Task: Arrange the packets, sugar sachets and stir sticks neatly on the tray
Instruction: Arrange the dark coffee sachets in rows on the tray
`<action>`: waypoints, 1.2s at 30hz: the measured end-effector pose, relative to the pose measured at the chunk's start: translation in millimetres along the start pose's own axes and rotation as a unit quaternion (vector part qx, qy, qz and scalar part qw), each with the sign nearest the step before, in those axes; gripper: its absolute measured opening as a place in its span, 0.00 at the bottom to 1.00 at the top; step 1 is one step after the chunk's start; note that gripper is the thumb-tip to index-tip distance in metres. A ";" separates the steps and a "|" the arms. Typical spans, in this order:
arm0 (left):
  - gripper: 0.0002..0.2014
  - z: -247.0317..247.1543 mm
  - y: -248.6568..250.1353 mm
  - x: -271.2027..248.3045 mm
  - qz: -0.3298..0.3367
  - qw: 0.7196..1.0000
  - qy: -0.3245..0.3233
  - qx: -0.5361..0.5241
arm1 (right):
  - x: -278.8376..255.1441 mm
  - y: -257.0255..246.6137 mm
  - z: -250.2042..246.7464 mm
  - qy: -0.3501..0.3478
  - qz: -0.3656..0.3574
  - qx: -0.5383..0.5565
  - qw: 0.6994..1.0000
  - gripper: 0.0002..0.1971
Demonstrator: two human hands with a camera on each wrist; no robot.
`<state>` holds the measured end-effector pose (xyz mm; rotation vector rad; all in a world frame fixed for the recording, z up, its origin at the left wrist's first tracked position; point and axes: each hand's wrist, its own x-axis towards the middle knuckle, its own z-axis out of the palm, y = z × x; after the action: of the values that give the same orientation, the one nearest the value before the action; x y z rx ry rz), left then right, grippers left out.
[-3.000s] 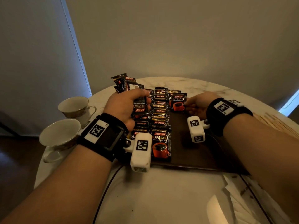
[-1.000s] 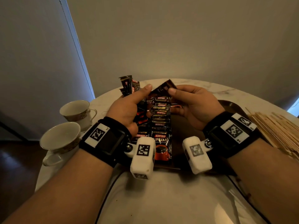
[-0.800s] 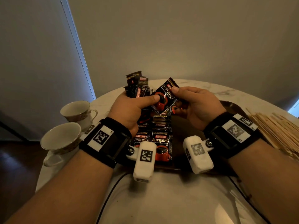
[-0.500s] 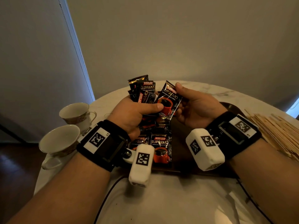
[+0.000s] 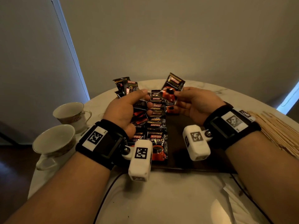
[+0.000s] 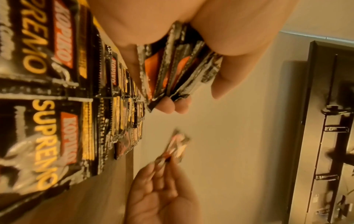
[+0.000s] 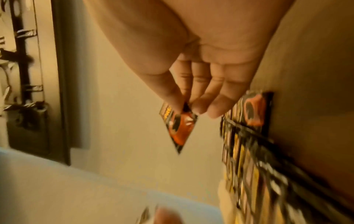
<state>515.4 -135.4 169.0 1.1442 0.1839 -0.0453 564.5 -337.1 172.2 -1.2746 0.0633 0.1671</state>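
Note:
Black and red Kopiko coffee packets (image 5: 156,126) lie in overlapping rows on the left part of the dark brown tray (image 5: 181,143). My left hand (image 5: 126,109) grips a fanned bunch of packets (image 6: 178,63) above the rows; their tops (image 5: 125,85) stick up past the fingers. My right hand (image 5: 192,102) pinches one packet (image 5: 173,88) between thumb and fingertips, tilted, above the far end of the rows. The same packet (image 7: 179,125) shows in the right wrist view. Wooden stir sticks (image 5: 278,133) lie in a pile to the right of the tray.
Two empty teacups (image 5: 55,141) (image 5: 69,112) stand at the table's left edge. The round white marble table (image 5: 161,199) ends near the wall behind. A dark cable (image 5: 103,198) runs across the near table. White paper (image 5: 233,191) lies at the near right.
The right hand took one packet from the left hand's bunch and drew it to the right, away from the bunch. Both hands stayed raised above the rows.

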 end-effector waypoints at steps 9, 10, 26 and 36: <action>0.08 -0.5 6.6 -1.3 -0.003 0.999 0.041 -0.031 | 35.2 10.6 -31.0 0.147 0.100 -0.177 0.968 0.04; 0.08 0.2 6.9 -1.7 -0.005 0.999 0.043 -0.031 | 37.8 11.2 -30.6 0.147 0.102 -0.198 0.964 0.04; 0.09 -2.8 9.1 3.4 -0.008 0.997 0.080 -0.002 | 46.9 9.0 -24.9 0.118 0.110 -0.393 0.905 0.05; 0.16 -1.9 8.0 -1.2 -0.019 0.995 0.089 0.043 | 45.2 4.8 -33.3 0.097 0.122 -0.287 0.945 0.13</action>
<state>515.0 -130.5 175.6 1.2304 0.3652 0.0156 609.8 -363.5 151.6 -1.8633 0.3646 0.2865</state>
